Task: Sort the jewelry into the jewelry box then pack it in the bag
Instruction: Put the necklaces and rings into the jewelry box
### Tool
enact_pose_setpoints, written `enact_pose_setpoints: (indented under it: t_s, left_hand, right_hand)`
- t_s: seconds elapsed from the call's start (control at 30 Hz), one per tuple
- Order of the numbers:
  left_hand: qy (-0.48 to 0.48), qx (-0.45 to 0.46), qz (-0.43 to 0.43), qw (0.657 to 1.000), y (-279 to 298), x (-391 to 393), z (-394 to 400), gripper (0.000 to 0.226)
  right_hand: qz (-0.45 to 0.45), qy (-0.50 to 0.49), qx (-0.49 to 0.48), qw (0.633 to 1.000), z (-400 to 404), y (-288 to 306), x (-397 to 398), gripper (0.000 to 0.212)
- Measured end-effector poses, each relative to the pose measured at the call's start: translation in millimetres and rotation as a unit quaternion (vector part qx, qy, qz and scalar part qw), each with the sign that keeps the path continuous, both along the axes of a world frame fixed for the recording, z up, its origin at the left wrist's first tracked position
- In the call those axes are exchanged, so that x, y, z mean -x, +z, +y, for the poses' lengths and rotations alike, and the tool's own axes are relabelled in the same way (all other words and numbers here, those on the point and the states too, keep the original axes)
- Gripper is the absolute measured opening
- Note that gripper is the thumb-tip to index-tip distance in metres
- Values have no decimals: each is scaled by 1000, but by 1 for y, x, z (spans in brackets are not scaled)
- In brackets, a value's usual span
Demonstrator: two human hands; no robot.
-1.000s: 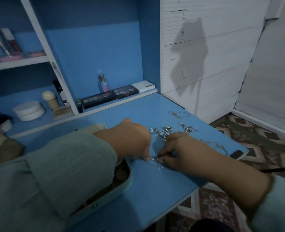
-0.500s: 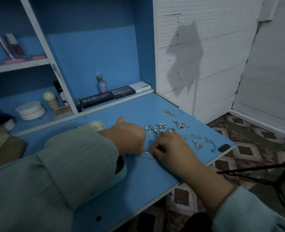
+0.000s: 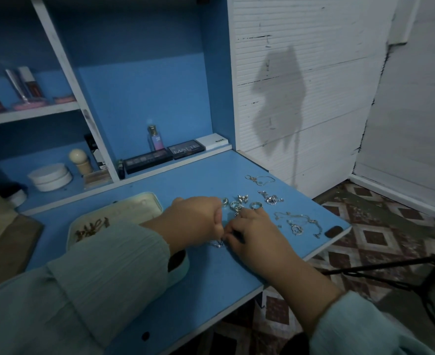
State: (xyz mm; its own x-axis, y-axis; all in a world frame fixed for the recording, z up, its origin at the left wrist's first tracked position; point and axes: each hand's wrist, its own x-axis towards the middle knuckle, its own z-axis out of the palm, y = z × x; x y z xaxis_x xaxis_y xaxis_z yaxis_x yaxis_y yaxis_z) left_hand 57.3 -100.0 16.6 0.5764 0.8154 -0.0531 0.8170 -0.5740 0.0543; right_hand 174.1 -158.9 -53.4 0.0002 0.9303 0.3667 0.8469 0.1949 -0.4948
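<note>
**Head view: two hands met over a silver chain on a blue desk**

Head camera footage showed a person's left hand (image 3: 194, 221) and right hand (image 3: 256, 239) drawn together on the blue desk (image 3: 160, 311), fingertips of both pinching a small silver chain (image 3: 217, 244) that lay against the surface. An open pale jewelry box (image 3: 134, 208) sat just to the left, partly hidden under the left sleeve (image 3: 104, 272), with dark pieces gathered in its near corner. Loose rings (image 3: 256, 205) and a star-shaped piece (image 3: 242, 198) lay just beyond the hands, and further chains and pendants (image 3: 297, 228) were spread toward the desk's right edge. Makeup palettes (image 3: 165, 156) and a small perfume bottle (image 3: 155, 138) stood on the shelf behind.
</note>
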Motion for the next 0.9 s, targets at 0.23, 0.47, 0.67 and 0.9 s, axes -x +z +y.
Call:
enact_pose_setpoints:
  t_s: [0.23,0.47,0.67,0.9]
  left_hand:
    - [69,148,-183,969,3,5,-8,18]
    - [120,206,-341,909,21,5,-22,20]
    - [212,310,-561,738,41,13,-34,24]
    - [201,309,-702,609,50,31,-40,24]
  right_hand:
    - [69,29,-16,997,0,1,0,20]
    - [196,-26,-56,979,-1,3,3,23]
    - [254,-59,-27,965,-6,11,5,27]
    - [391,-80,52,915,-19,24,1,23]
